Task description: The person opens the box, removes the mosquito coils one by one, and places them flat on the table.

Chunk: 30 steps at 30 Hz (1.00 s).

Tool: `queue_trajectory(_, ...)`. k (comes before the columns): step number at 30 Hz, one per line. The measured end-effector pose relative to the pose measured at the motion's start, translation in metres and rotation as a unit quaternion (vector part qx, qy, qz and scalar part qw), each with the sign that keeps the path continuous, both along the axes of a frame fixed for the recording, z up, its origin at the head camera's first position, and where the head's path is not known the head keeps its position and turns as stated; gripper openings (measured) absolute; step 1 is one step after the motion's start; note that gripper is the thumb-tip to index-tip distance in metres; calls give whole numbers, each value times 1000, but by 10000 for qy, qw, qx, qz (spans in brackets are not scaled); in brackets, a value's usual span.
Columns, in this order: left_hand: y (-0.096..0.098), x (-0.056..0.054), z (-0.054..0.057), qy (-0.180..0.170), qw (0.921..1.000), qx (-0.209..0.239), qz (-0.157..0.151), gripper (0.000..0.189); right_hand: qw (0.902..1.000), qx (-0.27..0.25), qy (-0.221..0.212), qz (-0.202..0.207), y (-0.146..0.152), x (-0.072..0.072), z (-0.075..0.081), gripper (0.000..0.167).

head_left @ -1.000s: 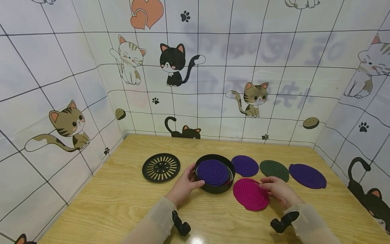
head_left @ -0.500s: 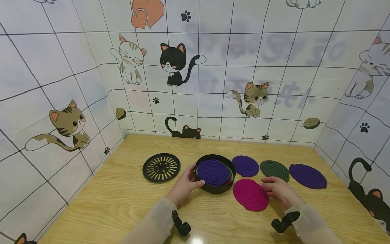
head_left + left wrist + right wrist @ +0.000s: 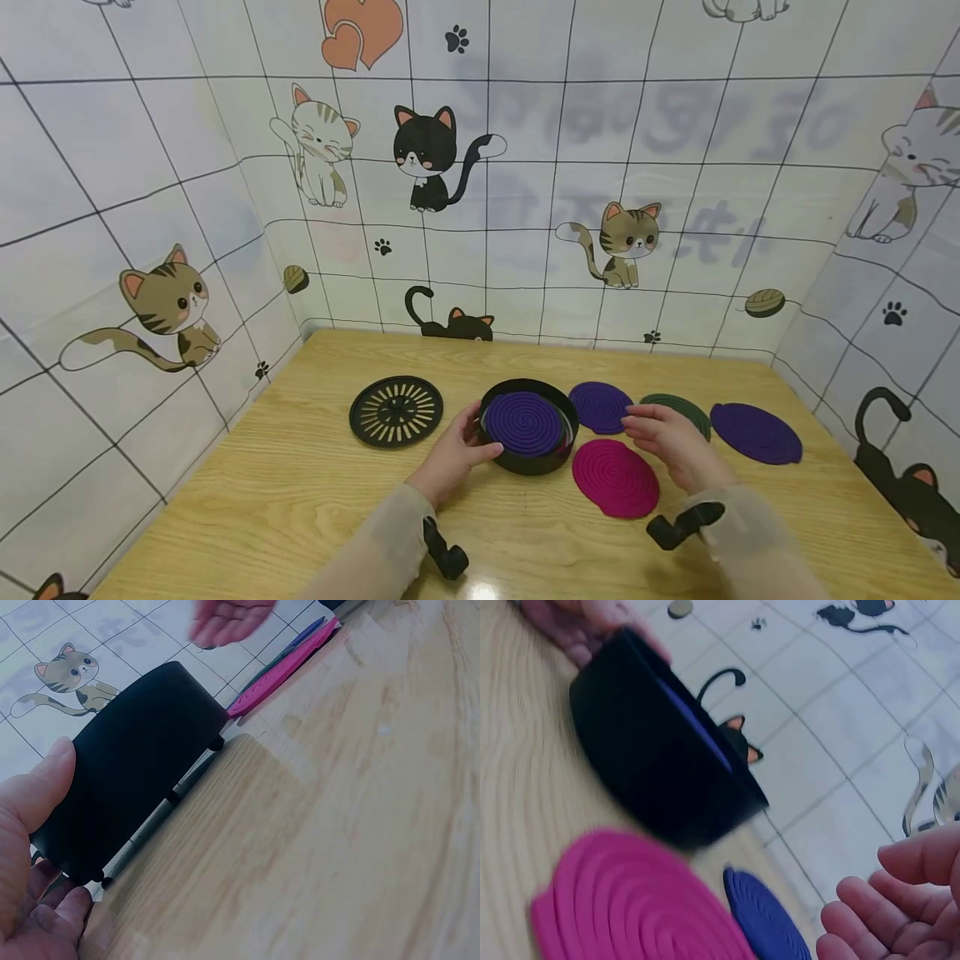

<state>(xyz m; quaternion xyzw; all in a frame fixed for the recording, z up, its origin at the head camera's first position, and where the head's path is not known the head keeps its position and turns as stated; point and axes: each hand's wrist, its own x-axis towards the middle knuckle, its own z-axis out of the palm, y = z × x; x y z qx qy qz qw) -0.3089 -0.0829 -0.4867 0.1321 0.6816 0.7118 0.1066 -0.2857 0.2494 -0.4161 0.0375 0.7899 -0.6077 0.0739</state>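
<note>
My left hand (image 3: 453, 457) holds the left side of a round black holder (image 3: 525, 465), its thumb on the near wall and fingers round the side. Inside lies a purple spiral coaster (image 3: 523, 423) on top, with edges of others beneath it. In the left wrist view the holder's wall (image 3: 142, 750) shows small feet underneath. My right hand (image 3: 671, 446) hovers with nothing in it, partly covering a green spiral coaster (image 3: 684, 410). Its fingers (image 3: 885, 915) are loosely bent in the right wrist view. Below it lies a pink spiral coaster (image 3: 617, 478), apart from the hand.
A slotted black round lid (image 3: 397, 412) with a knob lies left of the holder. A purple coaster (image 3: 598, 407) lies right of the holder, and another purple mat (image 3: 757, 433) is farther right. The wooden table (image 3: 270, 500) meets a cat-patterned wall sheet (image 3: 517, 275) behind.
My right hand has left the pink coaster's right edge and moved up and slightly left, towards the upper purple coaster. My left hand and the holder have stayed in place.
</note>
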Motion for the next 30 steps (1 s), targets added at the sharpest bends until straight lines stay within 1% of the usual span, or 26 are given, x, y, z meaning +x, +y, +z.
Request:
queue_trajectory(4, 1, 0, 0, -64, 10000, -7, 13, 88, 9988, -471, 113, -84, -28, -8, 8, 50)
queue_trajectory(8, 1, 0, 0, -100, 9999, 9, 19, 88, 9957, -905, 204, -48, -56, -17, 14, 49)
queue_trajectory(12, 0, 0, 0, -81, 10000, 9, 23, 88, 9914, -1277, 276, 4, -81, -24, 16, 48)
queue_trajectory(14, 0, 0, -1, -77, 10000, 6, 20, 88, 9902, -1371, 260, -4, -91, -25, 16, 49)
queue_trajectory(20, 0, 1, -1, -79, 10000, 15, -8, 88, 9928, -1177, 146, -183, -109, -29, 12, 50)
queue_trajectory(26, 0, 0, -2, 4, 10000, 32, -42, 88, 9926, -1164, -7, -338, -117, -33, 7, 49)
queue_trajectory(30, 0, -1, -2, 70, 9999, 26, -67, 89, 9943, -963, -12, -447, -120, -33, 7, 47)
